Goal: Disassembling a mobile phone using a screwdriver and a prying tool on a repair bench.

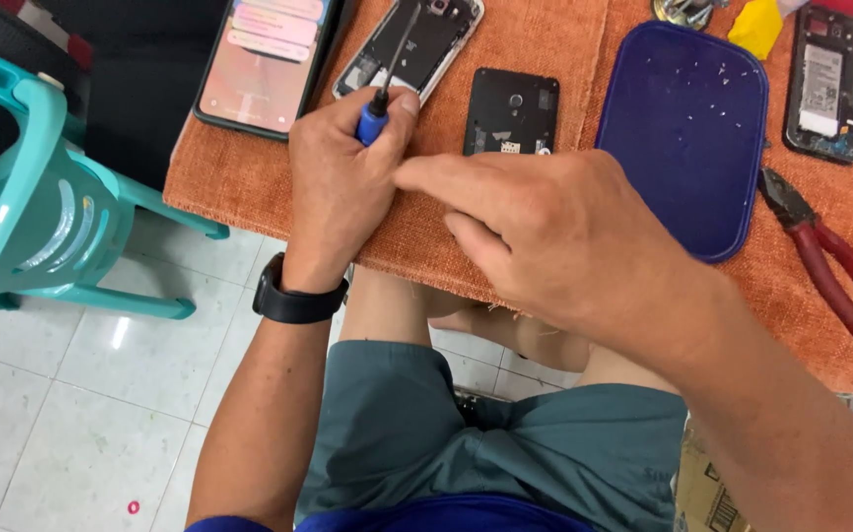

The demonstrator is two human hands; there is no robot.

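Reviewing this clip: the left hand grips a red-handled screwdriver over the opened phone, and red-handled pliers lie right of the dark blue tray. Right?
Not quite. In the head view the screwdriver in the left hand has a blue handle, not red. The rest holds: its tip is over the opened phone, and red-handled pliers lie right of the dark blue tray.

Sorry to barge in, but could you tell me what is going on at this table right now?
A seated person is working on opened phones on an orange cloth. The left hand grips a blue-handled screwdriver, its tip on an opened phone. The right hand reaches across to the left one. A black back cover, a blue tray and red-handled pliers lie nearby.
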